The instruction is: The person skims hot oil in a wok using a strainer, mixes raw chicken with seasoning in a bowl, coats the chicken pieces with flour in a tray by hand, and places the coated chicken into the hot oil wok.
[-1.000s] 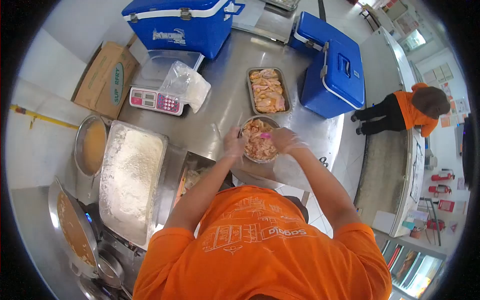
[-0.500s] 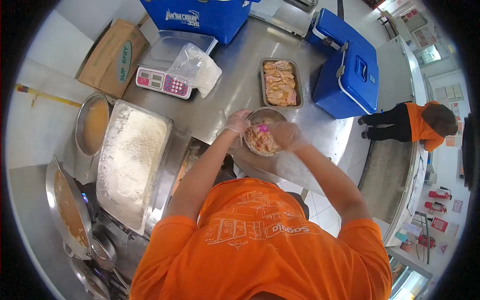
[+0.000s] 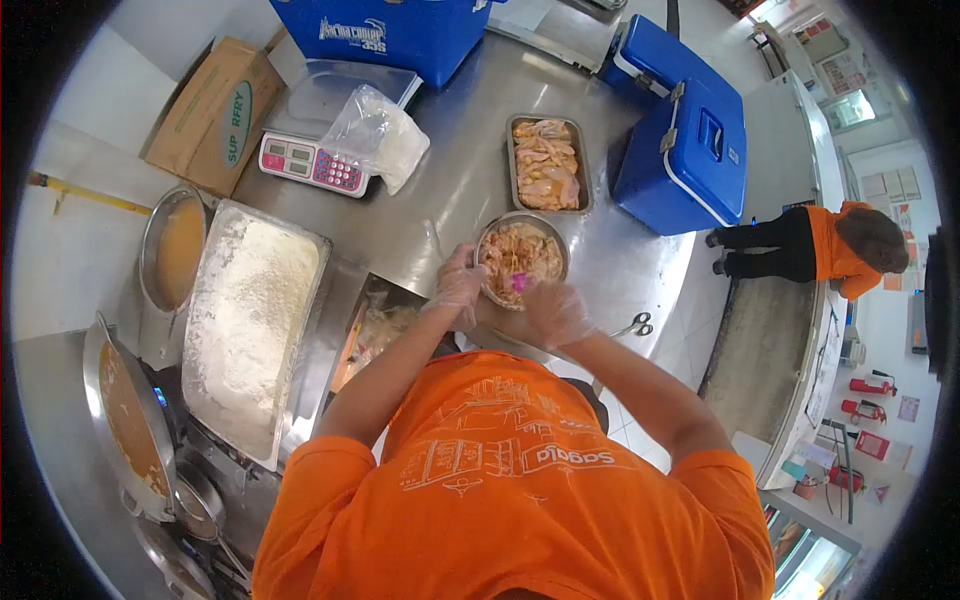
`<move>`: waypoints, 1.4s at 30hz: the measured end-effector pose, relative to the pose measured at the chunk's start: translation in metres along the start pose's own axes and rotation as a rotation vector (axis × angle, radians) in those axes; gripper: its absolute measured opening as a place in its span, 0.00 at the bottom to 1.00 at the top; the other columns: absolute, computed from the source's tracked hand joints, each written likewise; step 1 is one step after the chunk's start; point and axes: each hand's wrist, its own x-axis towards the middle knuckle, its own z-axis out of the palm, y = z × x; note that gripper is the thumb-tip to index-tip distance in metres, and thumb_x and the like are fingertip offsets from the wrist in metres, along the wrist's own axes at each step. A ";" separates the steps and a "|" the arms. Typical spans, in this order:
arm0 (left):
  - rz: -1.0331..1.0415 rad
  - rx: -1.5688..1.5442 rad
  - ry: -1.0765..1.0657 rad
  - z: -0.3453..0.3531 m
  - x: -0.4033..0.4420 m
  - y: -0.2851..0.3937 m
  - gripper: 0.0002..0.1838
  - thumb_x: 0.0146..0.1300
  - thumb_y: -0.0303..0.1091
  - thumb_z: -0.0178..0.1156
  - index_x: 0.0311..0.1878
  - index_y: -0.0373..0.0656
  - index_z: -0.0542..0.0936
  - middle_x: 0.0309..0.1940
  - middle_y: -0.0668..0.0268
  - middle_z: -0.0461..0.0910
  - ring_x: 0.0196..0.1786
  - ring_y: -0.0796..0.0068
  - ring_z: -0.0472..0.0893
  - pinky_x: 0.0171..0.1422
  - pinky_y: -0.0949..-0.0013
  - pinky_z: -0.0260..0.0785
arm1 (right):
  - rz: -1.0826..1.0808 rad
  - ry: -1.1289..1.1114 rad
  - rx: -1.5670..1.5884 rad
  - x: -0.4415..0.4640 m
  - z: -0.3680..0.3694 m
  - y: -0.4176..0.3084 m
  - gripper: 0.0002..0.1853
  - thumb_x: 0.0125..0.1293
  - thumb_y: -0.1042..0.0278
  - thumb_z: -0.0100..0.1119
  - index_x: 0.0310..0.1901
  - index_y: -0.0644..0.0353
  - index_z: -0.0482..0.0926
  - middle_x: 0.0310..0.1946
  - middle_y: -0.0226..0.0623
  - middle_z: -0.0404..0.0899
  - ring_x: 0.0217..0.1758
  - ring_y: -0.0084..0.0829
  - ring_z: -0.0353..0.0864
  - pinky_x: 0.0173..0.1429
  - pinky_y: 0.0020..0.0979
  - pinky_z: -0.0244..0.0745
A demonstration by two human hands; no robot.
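A round metal bowl (image 3: 568,252) of raw meat pieces with brown seasoning sits near the table's front edge. My left hand (image 3: 460,285), in a clear plastic glove, is closed on the bowl's left rim. My right hand (image 3: 557,312), gloved likewise, is closed at the bowl's lower right on a bright pink utensil (image 3: 519,283). The utensil's end lies against the meat; its exact kind cannot be made out. Just behind the bowl stands a metal tray (image 3: 513,165) of raw chicken pieces. Scissors (image 3: 634,325) lie to the right of my right hand.
Blue coolers (image 3: 690,160) stand right and back. At left are a scale (image 3: 313,165) bearing a plastic bag of white powder (image 3: 385,140), a flour tray (image 3: 325,262), a bowl of orange-yellow liquid (image 3: 180,250) and a wok (image 3: 130,430) over a flame. Another person (image 3: 830,245) stands at the right counter.
My right hand has moved from over the bowl toward me, to its lower right, uncovering more meat. The pink utensil has shifted toward me. Scissors now show. The view has shifted slightly.
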 end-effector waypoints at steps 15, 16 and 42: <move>0.035 0.015 0.060 0.006 0.004 -0.009 0.29 0.59 0.27 0.57 0.67 0.47 0.74 0.43 0.55 0.84 0.42 0.62 0.84 0.53 0.61 0.77 | 0.032 -0.016 0.178 0.004 0.034 -0.010 0.10 0.69 0.65 0.50 0.41 0.61 0.79 0.26 0.47 0.83 0.32 0.46 0.87 0.37 0.46 0.84; 0.008 -0.018 0.036 0.002 0.007 -0.005 0.29 0.59 0.27 0.57 0.67 0.47 0.74 0.45 0.54 0.84 0.45 0.61 0.84 0.55 0.61 0.76 | -0.050 0.001 0.116 0.019 0.049 0.004 0.11 0.70 0.65 0.50 0.39 0.60 0.81 0.26 0.46 0.83 0.32 0.45 0.87 0.36 0.45 0.84; -0.044 -0.054 -0.066 0.010 0.027 0.010 0.24 0.64 0.25 0.63 0.64 0.49 0.78 0.57 0.58 0.80 0.54 0.62 0.82 0.45 0.59 0.81 | -0.519 -0.162 0.543 0.057 0.056 0.106 0.14 0.69 0.59 0.59 0.47 0.58 0.85 0.31 0.44 0.85 0.37 0.47 0.85 0.45 0.45 0.77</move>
